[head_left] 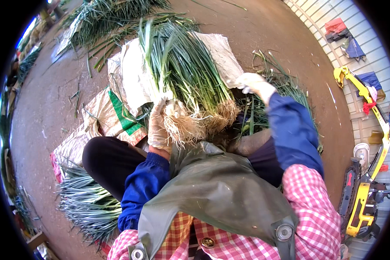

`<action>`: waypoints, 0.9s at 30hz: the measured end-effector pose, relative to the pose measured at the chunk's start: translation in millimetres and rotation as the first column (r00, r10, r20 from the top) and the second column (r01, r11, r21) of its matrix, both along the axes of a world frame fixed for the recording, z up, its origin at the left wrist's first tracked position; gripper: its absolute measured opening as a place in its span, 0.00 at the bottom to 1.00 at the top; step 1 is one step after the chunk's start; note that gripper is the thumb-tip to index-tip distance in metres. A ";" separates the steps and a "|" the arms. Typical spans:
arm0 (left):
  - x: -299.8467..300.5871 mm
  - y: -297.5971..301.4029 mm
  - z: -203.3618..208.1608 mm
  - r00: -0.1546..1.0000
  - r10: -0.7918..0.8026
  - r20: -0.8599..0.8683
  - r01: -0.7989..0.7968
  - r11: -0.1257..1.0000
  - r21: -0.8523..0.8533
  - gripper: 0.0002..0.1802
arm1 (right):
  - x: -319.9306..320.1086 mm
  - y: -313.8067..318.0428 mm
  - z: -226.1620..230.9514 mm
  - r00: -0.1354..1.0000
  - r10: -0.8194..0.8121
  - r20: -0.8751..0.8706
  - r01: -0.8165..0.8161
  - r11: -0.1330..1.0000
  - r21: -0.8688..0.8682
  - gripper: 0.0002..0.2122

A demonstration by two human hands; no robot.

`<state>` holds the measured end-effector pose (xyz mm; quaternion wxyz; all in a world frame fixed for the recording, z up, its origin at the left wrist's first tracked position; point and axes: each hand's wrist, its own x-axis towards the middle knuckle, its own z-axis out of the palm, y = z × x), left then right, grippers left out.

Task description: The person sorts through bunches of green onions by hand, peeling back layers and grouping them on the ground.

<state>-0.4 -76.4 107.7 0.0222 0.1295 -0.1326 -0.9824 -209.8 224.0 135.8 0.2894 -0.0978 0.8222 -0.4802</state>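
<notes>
My left hand (159, 128), in a pale glove, is closed round the white root ends of a few green onions (172, 108). Their leaves point away from me, alongside a larger bunch of green onions (195, 69) with tangled, pale roots. That bunch lies on a whitish woven sack (132, 71) in front of my lap. To the right, my gloved right hand (253, 84) is beside the sack's right edge, above a loose heap of green onions (286, 84). Its fingers look pinched together; what they hold, if anything, cannot be made out.
A dark green apron (221, 182) covers my lap. Bundled green onions (89, 203) lie at my left, near another sack with a green stripe (121, 112). More onions (104, 21) are piled far left. A yellow toy-like digger (362, 208) stands by the tiled wall at right.
</notes>
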 end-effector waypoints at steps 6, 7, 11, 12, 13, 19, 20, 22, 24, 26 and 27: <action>36.2 -16.0 12.7 0.955 -0.215 0.204 0.203 0.976 0.080 0.14 | -1.0 -85.4 -171.7 0.910 0.128 -0.395 0.124 0.824 0.553 0.15; 44.4 -12.2 -7.3 0.936 -0.225 0.269 0.205 0.973 0.103 0.15 | 17.4 -83.9 -198.5 0.926 0.103 -0.362 0.076 0.890 0.449 0.15; 5.1 20.4 -4.9 0.874 -0.134 0.467 0.286 0.919 -0.272 0.07 | 11.8 25.7 -210.2 0.995 -0.016 0.100 -0.002 0.986 0.169 0.14; -2.6 40.9 -59.7 0.973 -0.025 0.230 0.078 0.972 -0.221 0.09 | -6.5 34.8 -222.1 0.953 -0.019 0.303 -0.017 0.993 0.117 0.16; -8.5 45.2 -68.9 0.964 -0.038 0.265 0.082 0.984 -0.161 0.09 | -9.7 32.1 -218.8 0.991 -0.043 0.127 0.023 0.987 0.157 0.15; 3.8 45.4 -63.6 0.922 0.113 0.370 -0.040 0.979 -0.199 0.07 | -12.9 -66.4 -111.8 0.936 -0.179 0.303 0.231 0.962 -0.146 0.14; -1.3 41.3 -49.7 0.929 0.087 0.359 -0.014 0.980 -0.201 0.06 | -46.6 -54.5 -99.1 0.615 0.427 0.663 0.123 0.779 -0.615 0.15; -6.7 37.3 -43.6 0.912 0.103 0.397 -0.025 0.980 -0.196 0.05 | -11.5 -88.0 -63.6 0.879 0.211 0.429 -0.033 0.922 -0.387 0.15; -18.6 42.1 -57.5 0.864 0.259 0.432 -0.149 0.951 -0.271 0.05 | 12.3 -105.8 -62.5 0.943 0.217 0.252 -0.180 0.970 -0.163 0.15; -22.5 32.6 -61.3 0.887 0.143 0.438 0.015 0.941 -0.339 0.06 | 26.2 -110.4 -69.0 0.943 0.288 0.166 -0.288 0.957 -0.028 0.15; -36.5 33.3 -77.2 0.874 0.138 0.466 0.082 0.904 -0.420 0.07 | 33.3 -109.3 -71.4 0.937 0.324 0.130 -0.331 0.943 0.031 0.15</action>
